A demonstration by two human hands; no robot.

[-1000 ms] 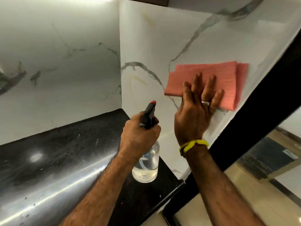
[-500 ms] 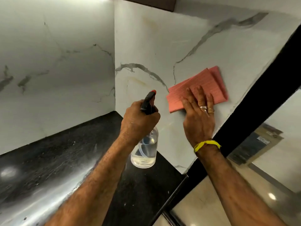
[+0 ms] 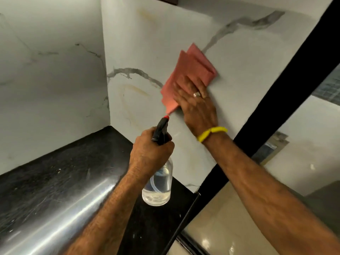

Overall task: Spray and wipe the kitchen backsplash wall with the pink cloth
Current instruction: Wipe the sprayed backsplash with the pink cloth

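The folded pink cloth (image 3: 191,74) lies flat against the white marble backsplash wall (image 3: 147,43), tilted up to the right. My right hand (image 3: 196,102) presses on its lower part with straight fingers; a ring and a yellow wristband show. My left hand (image 3: 150,153) grips the neck of a clear spray bottle (image 3: 158,186) with a black trigger head and red nozzle tip. The nozzle points up at the wall, just below the cloth's lower corner. The bottle holds a little clear liquid.
A faint yellowish stain (image 3: 132,94) marks the wall left of the cloth. A black stone counter (image 3: 55,177) runs below into the corner. A black frame edge (image 3: 276,92) borders the wall on the right, with a glossy floor (image 3: 230,227) beyond.
The right hand has swung the cloth round from lying level to tilting up to the right, and shifted it left towards the nozzle. The left hand still holds the bottle in much the same place.
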